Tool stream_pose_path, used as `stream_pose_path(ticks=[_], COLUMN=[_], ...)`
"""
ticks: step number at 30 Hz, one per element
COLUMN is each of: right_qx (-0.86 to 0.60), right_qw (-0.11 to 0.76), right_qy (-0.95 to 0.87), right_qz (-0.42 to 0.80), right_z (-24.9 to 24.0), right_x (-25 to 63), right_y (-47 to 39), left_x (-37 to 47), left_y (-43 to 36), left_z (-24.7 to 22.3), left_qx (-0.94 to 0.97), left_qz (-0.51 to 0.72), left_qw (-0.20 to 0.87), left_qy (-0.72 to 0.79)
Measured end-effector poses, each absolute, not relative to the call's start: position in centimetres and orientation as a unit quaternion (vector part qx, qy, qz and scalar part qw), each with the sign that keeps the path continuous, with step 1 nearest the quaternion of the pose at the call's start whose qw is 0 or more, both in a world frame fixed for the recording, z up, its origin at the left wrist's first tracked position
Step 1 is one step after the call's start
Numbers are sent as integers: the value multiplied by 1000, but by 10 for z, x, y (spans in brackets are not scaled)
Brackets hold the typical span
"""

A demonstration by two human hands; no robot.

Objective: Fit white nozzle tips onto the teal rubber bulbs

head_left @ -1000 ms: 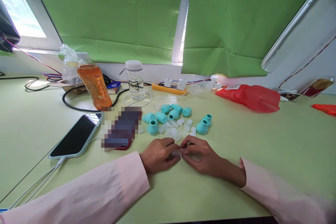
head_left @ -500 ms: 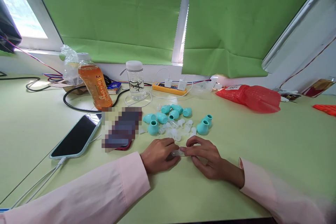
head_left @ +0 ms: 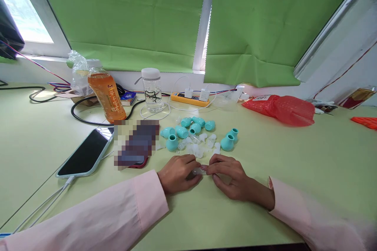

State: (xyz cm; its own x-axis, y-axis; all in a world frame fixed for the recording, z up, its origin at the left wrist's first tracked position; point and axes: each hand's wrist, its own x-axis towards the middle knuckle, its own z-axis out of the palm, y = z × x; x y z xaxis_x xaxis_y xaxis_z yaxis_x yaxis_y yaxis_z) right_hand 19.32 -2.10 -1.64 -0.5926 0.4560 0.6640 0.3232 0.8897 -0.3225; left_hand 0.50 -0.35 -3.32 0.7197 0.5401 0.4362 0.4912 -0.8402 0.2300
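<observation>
Clear piece [head_left: 197, 171]: small and see-through, lying between the 2 hands; whether it rests on the pale green table [head_left: 265, 157] or is raised slightly, I cannot tell.
Weight: likely very light, easily shifted by a fingertip.
Stiffness: probably thin plastic, firm with a little give; how fragile it is cannot be judged from here.
Surface: looks smooth and glossy, so it may slip or roll under light pressure.
Best hold: probably by its sides near the left end, with a gentle pinch of thumb and forefinger.
Left hand [head_left: 179, 173]: thumb and forefinger drawn in around the left end of the piece, with little gap; the other fingers curl and are partly hidden.
Right hand [head_left: 231, 172]: forefinger tip meets the right end; the thumb stands apart below it, leaving a visible gap. Whether any finger grips from behind, I cannot tell.
Loose clear parts [head_left: 193, 149]: scattered just beyond the fingertips.
Teal bulbs [head_left: 227, 142]: 9 visible, 7 behind and left of those parts, 2 at their right.
</observation>
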Motion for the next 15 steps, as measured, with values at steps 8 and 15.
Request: stream_pose_path(ticks=[8,15], right_qx=[-223,-233], right_qw=[402,403], right_qy=[-884,-882], right_qz=[81,73], right_z=[-18,-18], right_x=[192,192], right_y=[-21,-22], left_x=[5,5], left_y=[-4,-4], left_z=[-34,-35], left_qx=[926,924], left_qz=[251,256], left_qw=[41,39], left_qy=[279,281])
